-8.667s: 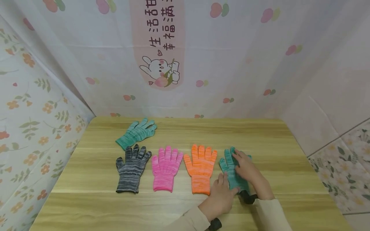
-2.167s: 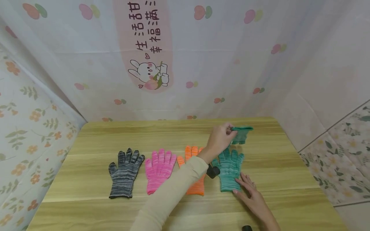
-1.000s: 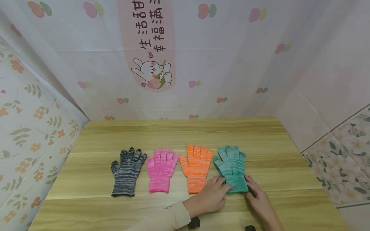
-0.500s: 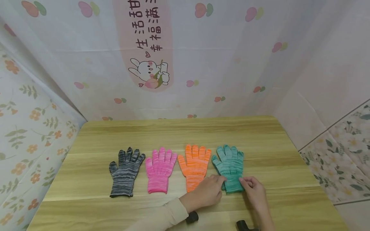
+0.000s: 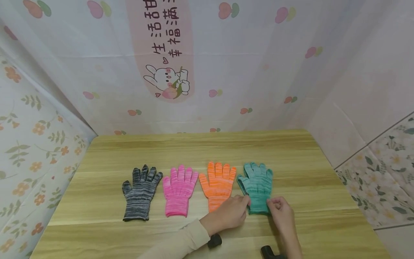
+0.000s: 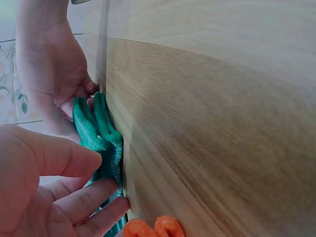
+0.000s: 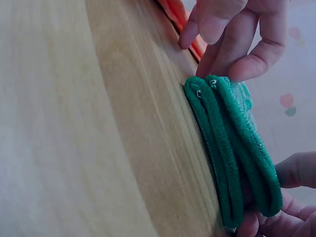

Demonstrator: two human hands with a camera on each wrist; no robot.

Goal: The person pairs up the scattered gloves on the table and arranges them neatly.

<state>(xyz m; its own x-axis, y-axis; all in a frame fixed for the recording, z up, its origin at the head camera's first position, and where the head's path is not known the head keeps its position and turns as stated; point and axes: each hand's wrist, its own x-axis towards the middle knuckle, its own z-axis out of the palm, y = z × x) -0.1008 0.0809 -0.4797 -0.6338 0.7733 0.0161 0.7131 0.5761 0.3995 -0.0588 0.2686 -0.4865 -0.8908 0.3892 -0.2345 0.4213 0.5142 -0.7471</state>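
Observation:
Two green knitted gloves (image 5: 257, 187) lie stacked on the table at the right end of a row, fingers pointing away. In both wrist views their cuffs (image 7: 252, 143) show as two layers, one over the other. My left hand (image 5: 231, 213) pinches the left edge of the upper cuff, its thumb (image 6: 81, 160) and fingers close around it. At the opposite edge, my right hand (image 5: 282, 212) pinches the cuff, thumb above and fingers partly tucked beneath. Part of the orange glove (image 5: 220, 183) is covered by my left hand and wrist.
Left of the orange glove lie a pink glove (image 5: 180, 190) and a dark grey striped glove (image 5: 141, 194), all on the wood-grain table (image 5: 113, 237). A patterned curtain (image 5: 239, 75) hangs behind the table. Black wrist devices (image 5: 214, 241) sit under my wrists.
The green glove once at the back left was carried over by my left hand and laid on the other green one. Since then both hands have shifted slightly along its cuff edges.

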